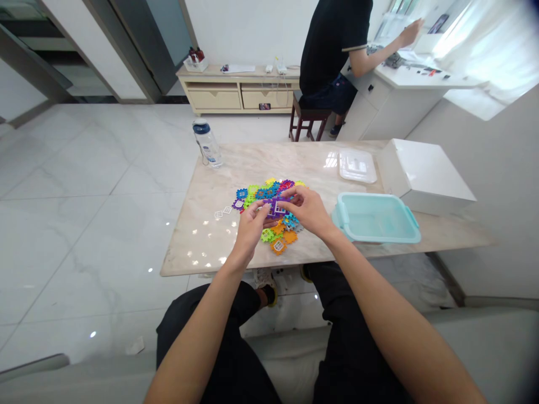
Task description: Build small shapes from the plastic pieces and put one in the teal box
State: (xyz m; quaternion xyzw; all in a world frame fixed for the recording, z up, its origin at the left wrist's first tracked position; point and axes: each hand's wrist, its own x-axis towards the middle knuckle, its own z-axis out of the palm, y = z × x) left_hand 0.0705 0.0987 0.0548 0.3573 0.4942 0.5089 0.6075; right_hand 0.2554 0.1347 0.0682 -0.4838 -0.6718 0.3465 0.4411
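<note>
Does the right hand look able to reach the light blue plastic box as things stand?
Probably yes: only bare marble tabletop lies between the right hand and the light blue plastic box.

Single head-worn view, looking forward and down from above the knees at the left grip, right grip and marble bench, fairly close.

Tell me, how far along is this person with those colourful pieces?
Done: small white frames lie apart from the heap. In hand: the left hand and right hand grip a purple plastic piece. Left: the heap of colourful interlocking tiles lying loose on the marble table.
</note>
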